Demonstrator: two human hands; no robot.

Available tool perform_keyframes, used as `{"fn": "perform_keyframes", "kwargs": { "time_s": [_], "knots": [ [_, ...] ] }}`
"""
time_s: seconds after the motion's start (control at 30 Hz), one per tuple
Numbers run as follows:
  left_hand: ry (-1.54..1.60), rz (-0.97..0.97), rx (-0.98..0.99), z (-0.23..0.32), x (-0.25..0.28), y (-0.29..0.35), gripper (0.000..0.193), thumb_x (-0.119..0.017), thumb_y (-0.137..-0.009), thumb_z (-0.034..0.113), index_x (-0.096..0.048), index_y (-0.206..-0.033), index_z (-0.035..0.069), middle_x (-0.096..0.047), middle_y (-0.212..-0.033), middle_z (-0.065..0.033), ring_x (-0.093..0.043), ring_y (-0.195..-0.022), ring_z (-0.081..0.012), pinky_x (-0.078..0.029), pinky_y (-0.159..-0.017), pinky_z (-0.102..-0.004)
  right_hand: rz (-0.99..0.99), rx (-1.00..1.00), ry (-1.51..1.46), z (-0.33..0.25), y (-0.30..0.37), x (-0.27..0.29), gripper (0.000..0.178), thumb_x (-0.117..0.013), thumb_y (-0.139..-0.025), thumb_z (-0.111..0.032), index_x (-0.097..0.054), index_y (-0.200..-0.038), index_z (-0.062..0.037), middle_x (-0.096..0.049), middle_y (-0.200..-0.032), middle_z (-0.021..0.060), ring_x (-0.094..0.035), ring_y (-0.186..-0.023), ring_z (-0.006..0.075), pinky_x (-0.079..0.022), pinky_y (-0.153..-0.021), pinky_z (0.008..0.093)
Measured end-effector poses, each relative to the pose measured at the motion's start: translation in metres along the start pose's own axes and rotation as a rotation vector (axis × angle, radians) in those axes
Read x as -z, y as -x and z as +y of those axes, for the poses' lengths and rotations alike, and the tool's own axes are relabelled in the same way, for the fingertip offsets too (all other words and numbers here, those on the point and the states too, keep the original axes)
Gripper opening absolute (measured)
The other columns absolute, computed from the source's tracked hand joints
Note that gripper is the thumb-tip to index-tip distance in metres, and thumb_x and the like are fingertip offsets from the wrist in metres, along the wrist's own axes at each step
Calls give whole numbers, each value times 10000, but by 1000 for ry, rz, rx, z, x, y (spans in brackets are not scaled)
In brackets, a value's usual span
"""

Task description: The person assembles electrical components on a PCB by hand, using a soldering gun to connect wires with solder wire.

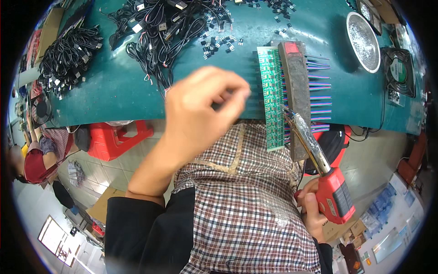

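My right hand (313, 214) grips the red and black handle of a soldering gun (323, 160), whose barrel points up and left. Its tip lies at the right edge of a long green circuit board panel (273, 98); whether it touches is hard to tell. A dark bar (297, 86) lies along the panel's right side. Ribbons of coloured wires (320, 97) stick out to the bar's right. My left hand (200, 102), a little blurred, hovers left of the panel with fingers curled and thumb meeting forefinger. Anything pinched there is too small or hidden.
Bundles of black cables with USB plugs (171, 27) lie on the green table (123, 98), with another heap (68, 57) at far left. Small black components (221, 44) are scattered behind the panel. A round metal dish (363, 42) and a small fan (399, 71) stand at right.
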State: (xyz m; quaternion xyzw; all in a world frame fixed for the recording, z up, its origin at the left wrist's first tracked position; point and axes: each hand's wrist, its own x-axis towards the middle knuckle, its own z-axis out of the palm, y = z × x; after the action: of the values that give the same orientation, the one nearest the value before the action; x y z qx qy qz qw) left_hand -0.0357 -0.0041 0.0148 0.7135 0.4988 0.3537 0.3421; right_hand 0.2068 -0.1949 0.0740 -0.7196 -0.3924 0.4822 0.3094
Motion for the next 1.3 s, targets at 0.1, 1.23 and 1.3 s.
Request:
{"fn": "perform_keyframes", "kwargs": {
  "time_s": [0.1,1.23,1.3],
  "knots": [
    [-302,191,-87,-16,2,-21,94,-806,-774,82,-747,-846,94,-679,-787,-31,-665,-616,-176,-506,-545,-306,19,-16,-3,1,1,-2,252,-632,-954,-245,-575,-892,-7,-584,-803,91,-456,-539,96,-401,-506,252],
    [-165,179,-111,-18,-7,-13,81,-769,-793,13,-709,-829,52,-694,-796,-49,-710,-681,-159,-562,-577,-258,-31,-19,-87,4,1,-3,277,-644,-964,-277,-553,-891,-26,-586,-822,86,-446,-538,93,-388,-498,254],
    [-27,143,-64,-11,-5,-5,76,-764,-805,-8,-714,-849,29,-714,-821,-65,-726,-704,-145,-584,-598,-250,-28,-5,-77,4,0,-3,284,-645,-960,-283,-555,-875,-27,-587,-816,83,-453,-542,94,-392,-504,253]
  ]
}}
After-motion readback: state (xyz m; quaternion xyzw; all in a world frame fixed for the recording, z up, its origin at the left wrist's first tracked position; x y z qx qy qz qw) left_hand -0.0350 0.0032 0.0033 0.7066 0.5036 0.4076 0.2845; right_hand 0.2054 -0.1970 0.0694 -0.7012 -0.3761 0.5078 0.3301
